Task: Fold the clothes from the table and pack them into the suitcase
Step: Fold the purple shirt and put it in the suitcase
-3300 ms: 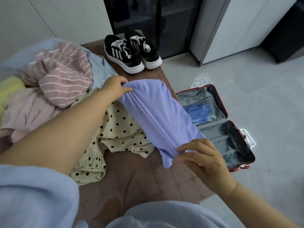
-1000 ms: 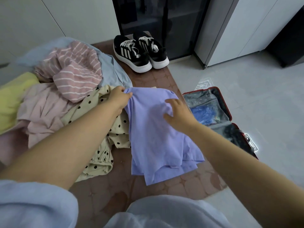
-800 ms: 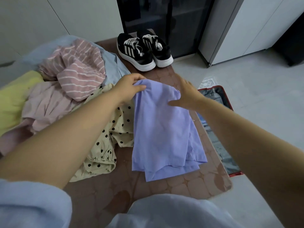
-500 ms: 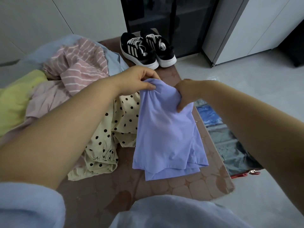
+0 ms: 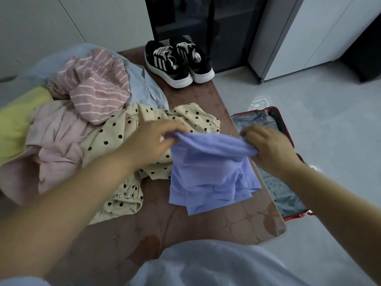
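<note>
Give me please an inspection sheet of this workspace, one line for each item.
Surface: brown patterned table, partly covered by clothes.
Job's things: purple garment, partly folded, raised at its top edge; pile of unfolded clothes to its left, polka-dot garment nearest; suitcase open on the floor, right of the table.
Clutter: black sneakers on the table's far end; clear plastic bag on the floor.
Grippers: left hand and right hand each hold a top corner of the purple garment.
Cables: nothing seen.
Surroundings: dark glass cabinet, white cupboards, grey floor.
</note>
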A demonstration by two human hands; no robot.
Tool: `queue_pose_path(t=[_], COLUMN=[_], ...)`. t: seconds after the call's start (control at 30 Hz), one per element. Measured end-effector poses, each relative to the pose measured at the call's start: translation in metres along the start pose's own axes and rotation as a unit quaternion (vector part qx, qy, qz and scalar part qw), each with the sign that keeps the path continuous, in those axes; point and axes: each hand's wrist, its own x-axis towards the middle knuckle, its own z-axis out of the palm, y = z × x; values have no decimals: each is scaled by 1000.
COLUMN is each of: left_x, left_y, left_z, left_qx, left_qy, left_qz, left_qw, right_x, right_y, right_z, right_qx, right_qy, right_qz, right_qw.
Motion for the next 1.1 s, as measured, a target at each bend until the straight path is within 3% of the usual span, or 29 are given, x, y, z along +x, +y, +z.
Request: queue_pose_path(t=[0.13,0.23,0.37,0.43,0.53,0.67,0.73,0.83,0.97,1.03,1.1], left_x=[-54,-81,-99,-105,-97,-62,-45,-38,-30,-30,-38], left_y=[-6,-23,-34,-32,-11,2,4,-11,-39,-40,-30], left_z=[52,86,109,111,103,104,112,122,115,115,117], left_qx=[120,182,292,309,304,339,379,398,398,391,383], left_qy=[-45,-103,-165,-160,-43,61,20,-136,-167,-146,-52], left_qz=[193,220,135,83,4,20,15,-86,-205,-178,-88], left_qw=[973,953,932,934,952,938,925,903,879,891,918], right_x=[-67,-99,-114,-115,-120,-112,-102,-100,-112,-117,-111], right_y=[-8,-10,-14,-20,-30,-39,-35,-21,-10,-15,-31], right_z=[27,45,56,57,62,63,61,58,63,62,52], right_qx=[29,24,-3,-6,-19,-9,10,-25,-92,-53,51], right_qy=[-18,-52,-130,-173,-200,-151,-89,-38,-129,-164,-119], right_qz=[-66,-93,-61,-16,29,6,-8,-13,-18,25,132], right_qw=[997,994,990,985,979,989,996,999,987,985,983])
